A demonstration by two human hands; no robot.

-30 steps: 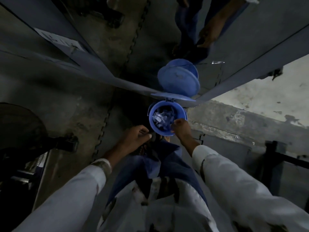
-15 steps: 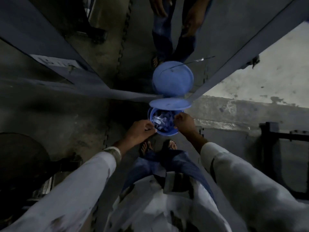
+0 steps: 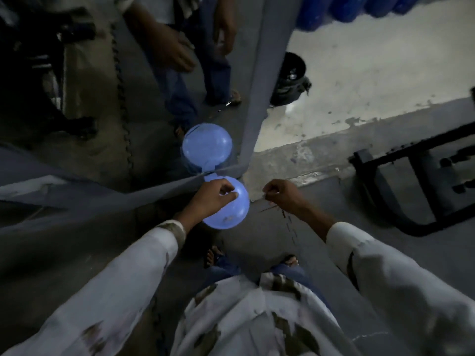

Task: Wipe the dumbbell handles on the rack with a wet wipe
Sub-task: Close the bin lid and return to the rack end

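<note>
Hands hover low over a grey floor (image 3: 259, 242) in the head view, well apart from each other. The left hand (image 3: 214, 195) rests with curled fingers on the closed lid of a blue bin (image 3: 232, 214); whether it pinches anything there cannot be told. The right hand (image 3: 281, 195) is balled in a loose fist just beside the bin, clear of it, with nothing visible in it. No wipe can be made out in either hand. Behind the bin, a mirror (image 3: 144, 119) on the wall repeats its lid and the standing person's legs. A black metal frame (image 3: 421, 201) lies on the floor to the right. Blue rounded shapes (image 3: 359, 9) line the top edge, too cropped to tell whether they are the dumbbells.
</note>
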